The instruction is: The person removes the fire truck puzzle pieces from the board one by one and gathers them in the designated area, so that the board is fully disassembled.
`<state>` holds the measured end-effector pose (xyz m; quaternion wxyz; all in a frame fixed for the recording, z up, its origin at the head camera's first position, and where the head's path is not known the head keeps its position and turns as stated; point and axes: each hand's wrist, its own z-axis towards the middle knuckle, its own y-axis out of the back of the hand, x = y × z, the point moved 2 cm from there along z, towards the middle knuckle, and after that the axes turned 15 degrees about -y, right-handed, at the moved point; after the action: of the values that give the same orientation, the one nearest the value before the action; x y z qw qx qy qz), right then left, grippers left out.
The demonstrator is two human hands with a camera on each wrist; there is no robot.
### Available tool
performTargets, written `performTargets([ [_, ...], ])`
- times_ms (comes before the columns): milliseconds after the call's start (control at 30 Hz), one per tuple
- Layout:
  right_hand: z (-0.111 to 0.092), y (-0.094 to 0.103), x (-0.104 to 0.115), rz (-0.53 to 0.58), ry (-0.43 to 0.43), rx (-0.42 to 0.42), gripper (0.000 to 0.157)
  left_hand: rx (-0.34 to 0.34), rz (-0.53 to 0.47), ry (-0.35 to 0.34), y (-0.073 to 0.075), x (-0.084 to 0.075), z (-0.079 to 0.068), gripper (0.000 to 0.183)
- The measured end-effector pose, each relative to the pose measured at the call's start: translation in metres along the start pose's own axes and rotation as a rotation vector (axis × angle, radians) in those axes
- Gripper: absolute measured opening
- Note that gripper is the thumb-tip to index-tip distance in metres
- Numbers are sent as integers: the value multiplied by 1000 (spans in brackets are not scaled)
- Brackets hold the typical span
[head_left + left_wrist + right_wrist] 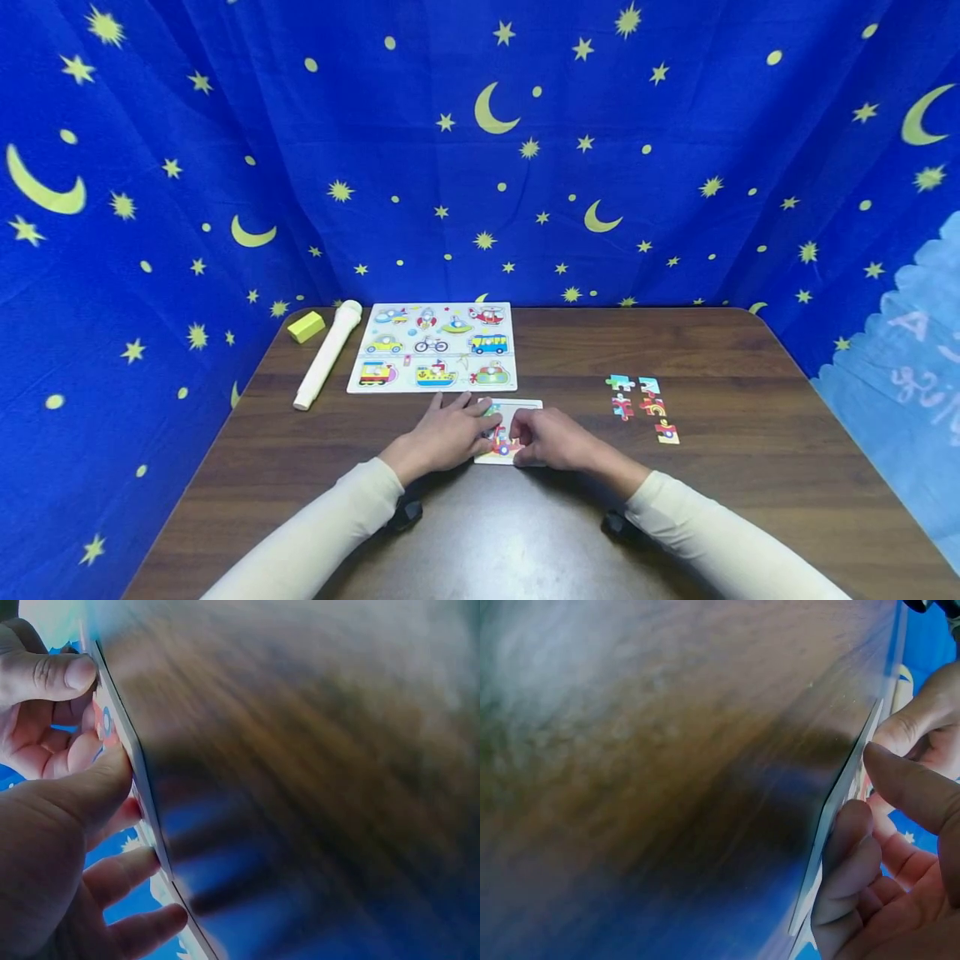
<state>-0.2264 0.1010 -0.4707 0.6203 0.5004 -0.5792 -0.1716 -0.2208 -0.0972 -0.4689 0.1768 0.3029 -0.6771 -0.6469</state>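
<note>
A small white puzzle board (pixel 528 404) with a coloured vehicle picture lies in front of the person. The left hand (pixel 448 435) rests on its left part with fingers spread; in the left wrist view its fingertips (pixel 174 918) touch the board's edge. At the right part is the right hand (pixel 558 439), its fingers curled and its thumb low near the front edge. Thumb and forefinger flank a coloured jigsaw piece (pixel 514 445) at the board's surface, mostly hidden by the hand. In the right wrist view the curled fingers (pixel 847 855) lie against the board.
Several loose jigsaw pieces (pixel 652 407) lie on the table to the right. Behind the hands lies a larger vehicle puzzle board (pixel 408 360). Left of it are a white rod-like object (pixel 327 357) and a yellow block (pixel 306 327). A blue star-patterned curtain (pixel 420 150) surrounds the table.
</note>
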Motion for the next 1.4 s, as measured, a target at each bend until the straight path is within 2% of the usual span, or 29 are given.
performTargets([
  [400,0,-1,1,-8,28,-4,25,4,-5,-4,3,-3,-1,50],
  [600,-8,11,-6,18,80,1,23,31,-12,-23,3,-3,-4,52],
  [733,-25,31,-28,73,66,7,26,51,-43,-29,3,-3,-6,52],
  [933,-51,63,-96,74,-24,-58,28,46,-55,-27,2,-1,-7,53],
  [1067,-63,75,-132,59,-74,-62,29,44,-59,-33,1,-1,-7,53],
  [1200,-69,80,-147,28,-78,-51,32,55,-73,-26,1,-1,-6,54],
  [1400,-71,84,-151,-40,-95,-79,33,52,-82,-26,2,0,-6,54],
])
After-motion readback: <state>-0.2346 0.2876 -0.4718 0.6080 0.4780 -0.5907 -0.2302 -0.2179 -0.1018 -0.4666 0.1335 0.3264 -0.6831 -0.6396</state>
